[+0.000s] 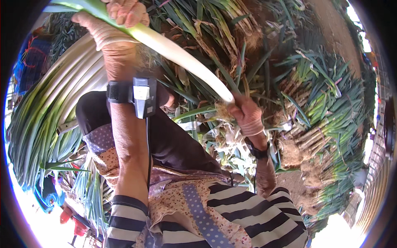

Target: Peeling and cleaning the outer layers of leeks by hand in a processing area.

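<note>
A long leek (182, 58) with a white shank and green top stretches across the upper middle. My left hand (124, 16) is closed round it where the white turns green, at the upper left. At the leek's root end, my right hand (248, 115) has its fingers bent in and pressed against the tip, partly hiding the roots. The shank hangs in the air between both hands, bowed slightly. Beside my left arm lies a big pile of leeks with clean white shanks (74, 78), their green leaves fanning downward.
Untrimmed leeks with brown roots (322, 136) are heaped along the right, and more bundles (206, 25) lie at the top. Stripped pale leaves (231, 153) litter the ground below my right hand. My bent knee (93, 107) is beside the clean pile. Blue plastic (47, 198) shows at lower left.
</note>
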The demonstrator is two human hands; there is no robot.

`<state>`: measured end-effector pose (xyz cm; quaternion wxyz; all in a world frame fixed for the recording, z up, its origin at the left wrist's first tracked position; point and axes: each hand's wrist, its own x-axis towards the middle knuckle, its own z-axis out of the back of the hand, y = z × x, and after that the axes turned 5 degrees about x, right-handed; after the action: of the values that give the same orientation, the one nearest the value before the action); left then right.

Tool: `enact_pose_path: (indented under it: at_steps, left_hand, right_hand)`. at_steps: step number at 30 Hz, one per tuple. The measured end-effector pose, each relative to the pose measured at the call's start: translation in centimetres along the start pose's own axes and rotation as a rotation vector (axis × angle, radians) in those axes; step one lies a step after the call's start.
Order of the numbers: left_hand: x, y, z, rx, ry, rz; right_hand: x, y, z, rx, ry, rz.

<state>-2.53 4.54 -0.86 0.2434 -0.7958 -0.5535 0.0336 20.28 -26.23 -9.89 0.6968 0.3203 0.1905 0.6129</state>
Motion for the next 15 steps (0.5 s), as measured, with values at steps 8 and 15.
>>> enact_pose_path:
  at_steps: [8, 15]
  left_hand:
    - [1.9, -1.1, 1.8, -0.042, -0.066, -0.015]
    - [2.2, -1.3, 1.8, 0.213, -0.358, -0.115]
  right_hand:
    - [-8.2, -4.8, -1.5, 0.435, -0.123, -0.743]
    - [-7.9, -6.6, 4.9, -0.544, 0.108, -1.000]
